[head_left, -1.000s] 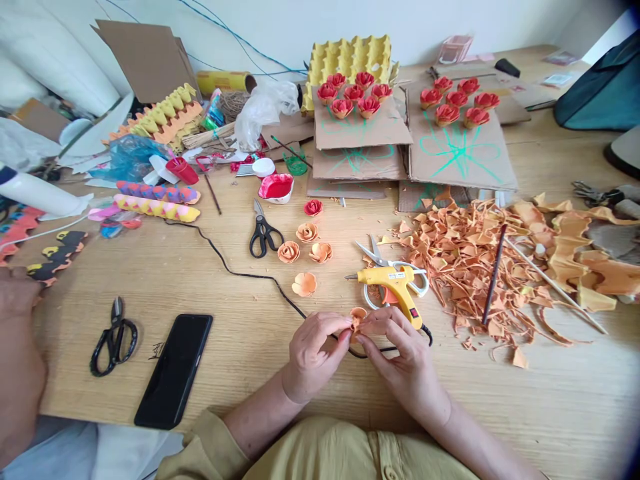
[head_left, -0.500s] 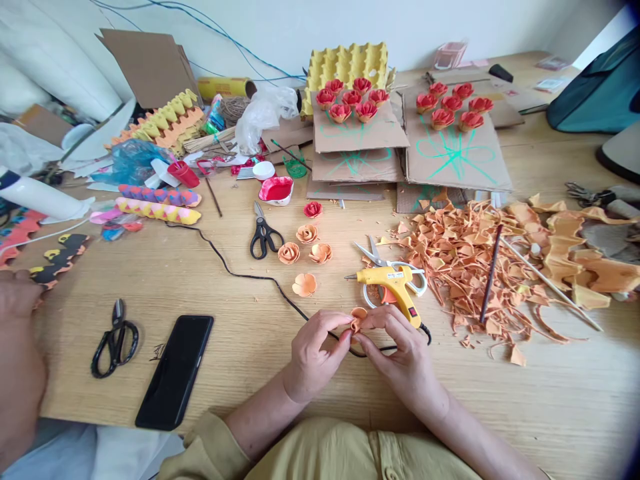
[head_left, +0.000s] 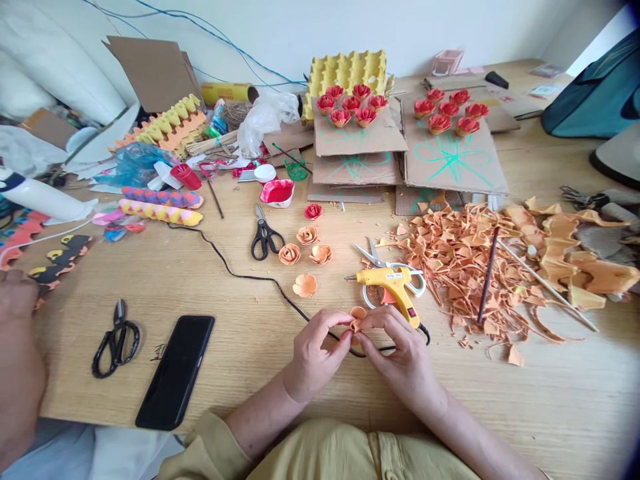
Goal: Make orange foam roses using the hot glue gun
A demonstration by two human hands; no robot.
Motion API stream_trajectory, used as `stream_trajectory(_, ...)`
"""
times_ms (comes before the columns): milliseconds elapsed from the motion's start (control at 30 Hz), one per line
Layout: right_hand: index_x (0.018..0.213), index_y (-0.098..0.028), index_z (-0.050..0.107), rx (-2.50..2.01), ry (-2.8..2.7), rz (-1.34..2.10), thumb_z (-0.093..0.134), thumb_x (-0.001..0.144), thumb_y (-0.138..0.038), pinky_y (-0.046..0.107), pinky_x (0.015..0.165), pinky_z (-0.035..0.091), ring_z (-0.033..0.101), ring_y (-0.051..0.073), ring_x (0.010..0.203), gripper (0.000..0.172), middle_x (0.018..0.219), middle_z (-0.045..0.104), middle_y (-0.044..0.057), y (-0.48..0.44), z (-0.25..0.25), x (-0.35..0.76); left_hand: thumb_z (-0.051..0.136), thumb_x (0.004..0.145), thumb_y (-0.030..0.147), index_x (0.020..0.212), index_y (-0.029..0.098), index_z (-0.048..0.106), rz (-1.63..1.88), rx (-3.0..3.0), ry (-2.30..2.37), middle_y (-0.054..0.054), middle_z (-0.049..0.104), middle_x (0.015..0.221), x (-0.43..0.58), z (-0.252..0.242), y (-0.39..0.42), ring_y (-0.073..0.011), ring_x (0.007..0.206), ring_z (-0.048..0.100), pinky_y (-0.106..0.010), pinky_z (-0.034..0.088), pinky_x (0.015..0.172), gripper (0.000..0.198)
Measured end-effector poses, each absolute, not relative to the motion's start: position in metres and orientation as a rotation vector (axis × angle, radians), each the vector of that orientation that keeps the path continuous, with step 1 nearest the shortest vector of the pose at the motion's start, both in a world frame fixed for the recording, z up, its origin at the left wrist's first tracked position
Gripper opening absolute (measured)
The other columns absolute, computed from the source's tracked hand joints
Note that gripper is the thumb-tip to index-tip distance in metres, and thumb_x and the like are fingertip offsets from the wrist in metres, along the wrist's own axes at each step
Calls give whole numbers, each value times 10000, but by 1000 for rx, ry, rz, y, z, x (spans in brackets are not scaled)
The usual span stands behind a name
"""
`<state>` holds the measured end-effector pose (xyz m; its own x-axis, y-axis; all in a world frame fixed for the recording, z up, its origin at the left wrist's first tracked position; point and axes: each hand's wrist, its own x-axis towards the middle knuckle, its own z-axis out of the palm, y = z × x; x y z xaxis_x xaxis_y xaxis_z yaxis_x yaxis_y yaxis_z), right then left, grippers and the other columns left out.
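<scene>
Between my fingertips is a small orange paper flower [head_left: 357, 313], its lower part partly hidden by my fingers. My left hand [head_left: 320, 353] pinches it from the left, and my right hand [head_left: 400, 350] pinches it from the other side. Just beyond my right hand lies a yellow glue gun [head_left: 393, 285], resting over white-handled scissors [head_left: 417, 283]. An open orange petal cup [head_left: 305, 285] sits ahead of my left hand. Past it are several orange roses [head_left: 289, 253] and one red rose [head_left: 313, 211].
Orange carton scraps [head_left: 455, 260] heap on the right, a dark stick [head_left: 489, 275] across them. Black scissors [head_left: 267, 233], a red paint dish [head_left: 277, 192], more black scissors [head_left: 116, 339] and a phone [head_left: 175, 372] lie leftward. Red roses stand on cardboard [head_left: 455, 157] behind. Another person's arm [head_left: 20, 367] rests far left.
Both hands stay almost in place, still pinching the orange paper flower. The view has shifted very slightly; the things on the table lie as before.
</scene>
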<state>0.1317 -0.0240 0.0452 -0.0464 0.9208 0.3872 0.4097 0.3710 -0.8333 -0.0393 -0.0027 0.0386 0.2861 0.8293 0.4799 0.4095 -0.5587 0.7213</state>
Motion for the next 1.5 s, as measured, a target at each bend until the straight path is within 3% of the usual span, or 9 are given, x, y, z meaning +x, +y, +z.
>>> stream_trajectory(600, 958, -258, 604, -1209, -1640, 662, 637, 914, -99, 337, 783, 555, 670, 200, 861, 167, 903, 685, 29, -25, 44, 133, 650, 899, 104, 1061, 200, 596, 1241, 2141, 1162, -49, 759, 936, -40, 40, -4, -160, 855, 749, -281, 617, 826, 196)
stream_trajectory(1500, 989, -240, 657, -1165, -1581, 708, 665, 910, -94, 316, 794, 547, 682, 185, 882, 165, 931, 694, 39, -25, 44, 136, 662, 863, 29, 1083, 198, 608, 1298, 2054, 1066, -36, 744, 953, -41, 41, -5, -148, 896, 728, -262, 588, 855, 283)
